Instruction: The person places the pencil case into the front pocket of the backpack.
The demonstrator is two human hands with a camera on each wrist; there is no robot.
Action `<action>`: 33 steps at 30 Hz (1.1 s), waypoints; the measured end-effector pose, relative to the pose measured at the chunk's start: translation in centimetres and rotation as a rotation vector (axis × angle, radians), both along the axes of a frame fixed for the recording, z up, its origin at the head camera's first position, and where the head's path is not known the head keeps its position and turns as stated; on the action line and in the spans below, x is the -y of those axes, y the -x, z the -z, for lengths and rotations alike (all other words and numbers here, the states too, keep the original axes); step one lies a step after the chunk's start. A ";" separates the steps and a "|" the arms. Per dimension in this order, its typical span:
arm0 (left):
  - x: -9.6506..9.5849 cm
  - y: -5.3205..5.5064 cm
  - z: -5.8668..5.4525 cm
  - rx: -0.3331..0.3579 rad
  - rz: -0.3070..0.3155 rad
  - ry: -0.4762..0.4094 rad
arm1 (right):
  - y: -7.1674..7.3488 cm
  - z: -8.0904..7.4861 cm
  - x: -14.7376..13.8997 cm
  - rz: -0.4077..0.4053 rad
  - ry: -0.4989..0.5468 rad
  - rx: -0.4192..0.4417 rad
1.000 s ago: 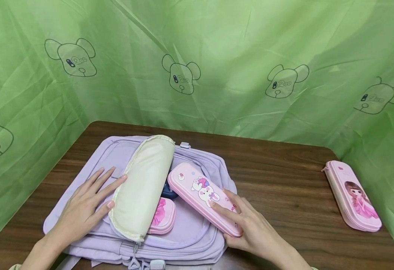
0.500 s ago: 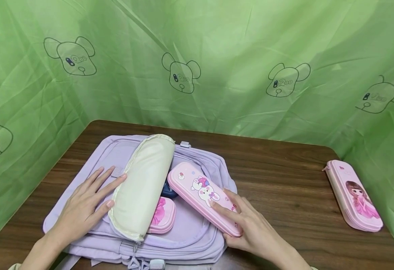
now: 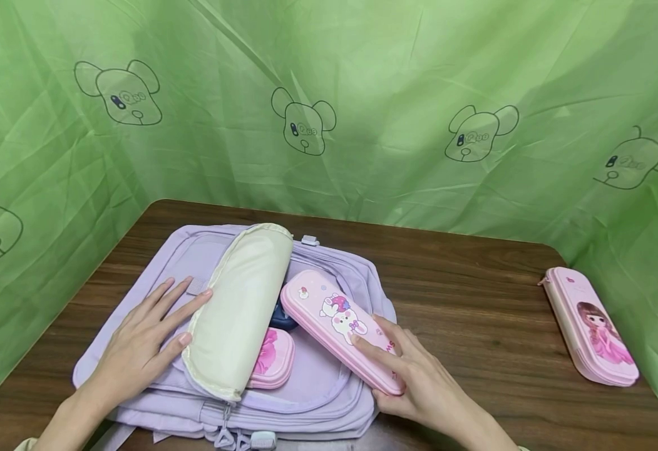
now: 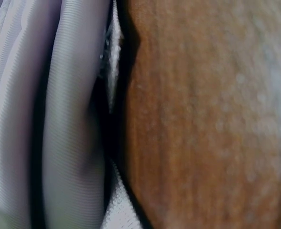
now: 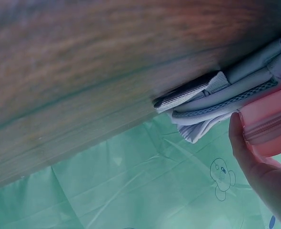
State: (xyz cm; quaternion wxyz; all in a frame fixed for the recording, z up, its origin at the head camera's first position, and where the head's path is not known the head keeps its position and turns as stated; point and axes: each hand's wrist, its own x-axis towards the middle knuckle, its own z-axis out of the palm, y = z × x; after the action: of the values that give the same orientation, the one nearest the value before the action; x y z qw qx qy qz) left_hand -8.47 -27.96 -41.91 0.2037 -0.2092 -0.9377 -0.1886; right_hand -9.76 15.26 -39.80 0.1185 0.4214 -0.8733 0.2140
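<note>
A lilac backpack (image 3: 193, 250) lies flat with its front pocket flap (image 3: 241, 313) folded back, showing a cream lining. My left hand (image 3: 139, 344) rests on the bag with fingers spread, its index fingertip and thumb at the flap's edge. In my right hand (image 3: 413, 376) is a pink pencil case (image 3: 317, 300) with a bunny and strawberry print, gripped by its near end and slanting over the pocket. A smaller pink case (image 3: 275, 360) with a flower print and a dark blue item (image 3: 282, 316) sit partly under the flap. The right wrist view shows the pencil case's zipper side (image 5: 274, 126) beside my fingers.
Another pink pencil case (image 3: 593, 329), printed with a doll in a pink dress, lies at the right of the brown wooden table (image 3: 475, 275). Green curtains (image 3: 374, 75) with bear drawings enclose the back and sides. Zipper pulls (image 3: 224, 438) hang at the bag's near edge.
</note>
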 end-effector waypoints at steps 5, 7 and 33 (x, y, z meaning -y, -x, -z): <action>0.0 0.0 0.0 0.002 0.000 -0.003 | 0.0 0.0 0.0 -0.001 0.007 -0.005; 0.0 0.0 0.0 0.005 -0.001 -0.005 | 0.0 0.0 0.1 -0.004 0.011 -0.007; 0.1 0.1 0.0 -0.005 0.003 0.000 | -0.1 0.3 0.2 -0.002 0.044 -0.033</action>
State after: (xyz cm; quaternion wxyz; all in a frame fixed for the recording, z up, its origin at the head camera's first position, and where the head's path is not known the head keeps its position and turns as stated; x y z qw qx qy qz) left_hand -8.59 -28.04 -41.96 0.2059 -0.2109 -0.9368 -0.1886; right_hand -9.70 15.04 -40.06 0.1420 0.4230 -0.8659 0.2261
